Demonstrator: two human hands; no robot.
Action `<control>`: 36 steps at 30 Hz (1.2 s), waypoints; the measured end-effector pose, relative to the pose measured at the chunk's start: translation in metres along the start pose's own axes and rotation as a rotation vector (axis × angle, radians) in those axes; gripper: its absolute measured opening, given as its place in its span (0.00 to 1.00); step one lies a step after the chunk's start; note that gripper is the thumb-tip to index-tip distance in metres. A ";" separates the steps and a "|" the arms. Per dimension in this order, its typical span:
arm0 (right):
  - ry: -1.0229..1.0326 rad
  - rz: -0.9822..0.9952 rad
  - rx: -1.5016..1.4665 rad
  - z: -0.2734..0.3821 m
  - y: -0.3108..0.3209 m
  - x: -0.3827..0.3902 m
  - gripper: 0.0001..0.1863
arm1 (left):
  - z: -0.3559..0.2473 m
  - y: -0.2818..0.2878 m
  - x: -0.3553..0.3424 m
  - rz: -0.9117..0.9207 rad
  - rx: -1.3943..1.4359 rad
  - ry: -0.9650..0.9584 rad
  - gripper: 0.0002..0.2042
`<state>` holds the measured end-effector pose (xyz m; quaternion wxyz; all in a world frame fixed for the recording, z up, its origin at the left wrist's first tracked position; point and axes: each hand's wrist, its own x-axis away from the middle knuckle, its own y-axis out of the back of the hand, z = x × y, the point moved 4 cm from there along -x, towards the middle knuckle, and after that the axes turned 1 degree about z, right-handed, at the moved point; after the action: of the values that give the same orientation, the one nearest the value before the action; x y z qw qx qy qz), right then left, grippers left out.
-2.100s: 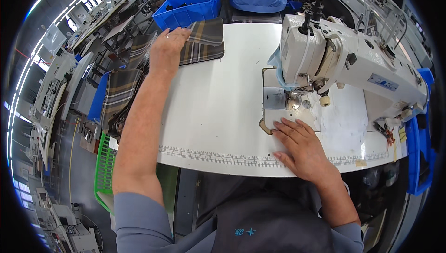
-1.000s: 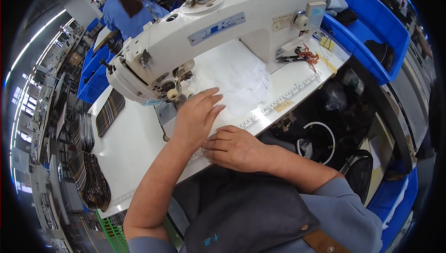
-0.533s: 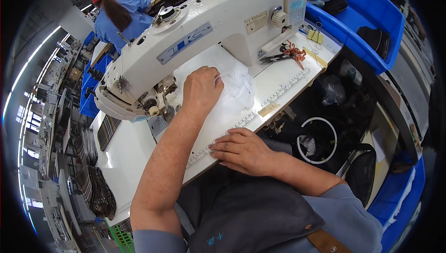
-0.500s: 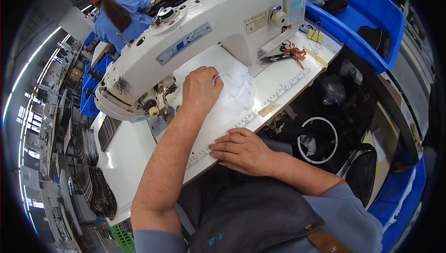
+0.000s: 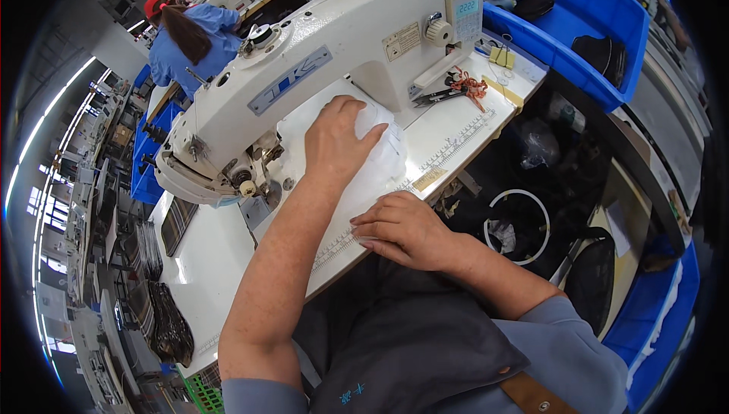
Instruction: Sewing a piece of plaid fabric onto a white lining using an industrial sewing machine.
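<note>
Right hand point(image 5: 399, 228) loosely curled on the near edge of the tabletop point(image 5: 209, 262), at five o'clock from the left hand point(image 5: 336, 137), with no grasped thing in sight; perhaps parked there as a prop. Left hand arched over the white pieces point(image 5: 389, 157), thumb apart from the fingers; impossible to tell any pinch. White pieces spread from beneath it toward four o'clock, probably kept there for easy reach. At twelve, just past the fingers, arm of the white sewing machine point(image 5: 342, 42), a likely barrier to any straight reach or lift. At two, snips point(image 5: 440, 96) with orange cord. At eight, plaid piece point(image 5: 179, 225); at seven, plaid stack point(image 5: 168, 330). Farther off, blue bin point(image 5: 548, 53) at two, co-worker point(image 5: 168, 55) at ten.
</note>
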<state>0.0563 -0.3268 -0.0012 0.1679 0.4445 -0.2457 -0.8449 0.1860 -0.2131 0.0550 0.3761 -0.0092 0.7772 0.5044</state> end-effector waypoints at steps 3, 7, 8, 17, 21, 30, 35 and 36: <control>-0.014 -0.009 0.018 -0.003 -0.007 0.002 0.13 | -0.006 -0.019 -0.014 0.056 -0.092 -0.016 0.19; -0.044 -0.010 0.054 -0.006 -0.006 0.004 0.14 | 0.000 -0.027 -0.024 0.143 -0.169 0.228 0.12; -0.048 -0.012 0.055 -0.007 -0.006 0.005 0.14 | 0.004 -0.026 -0.024 0.118 -0.078 0.306 0.09; -0.088 0.041 0.073 -0.006 0.002 -0.004 0.12 | 0.032 0.001 -0.004 -0.078 0.407 0.489 0.08; -0.214 0.010 -0.192 -0.012 0.015 -0.006 0.15 | 0.004 0.041 0.021 -0.322 0.277 0.000 0.06; -0.832 -0.289 -1.363 -0.022 -0.006 -0.018 0.27 | -0.009 0.063 0.103 0.110 0.973 0.414 0.01; -0.809 -0.125 -0.953 -0.019 -0.018 -0.024 0.18 | -0.002 0.052 0.141 0.093 1.318 0.683 0.04; -0.823 -0.175 -1.034 -0.015 -0.021 -0.027 0.17 | 0.002 0.051 0.147 0.058 1.426 0.760 0.04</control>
<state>0.0819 -0.2996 -0.0021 0.1826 -0.0339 0.1842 -0.9652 0.0617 -0.1331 0.0067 -0.0118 0.0821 0.9866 -0.1406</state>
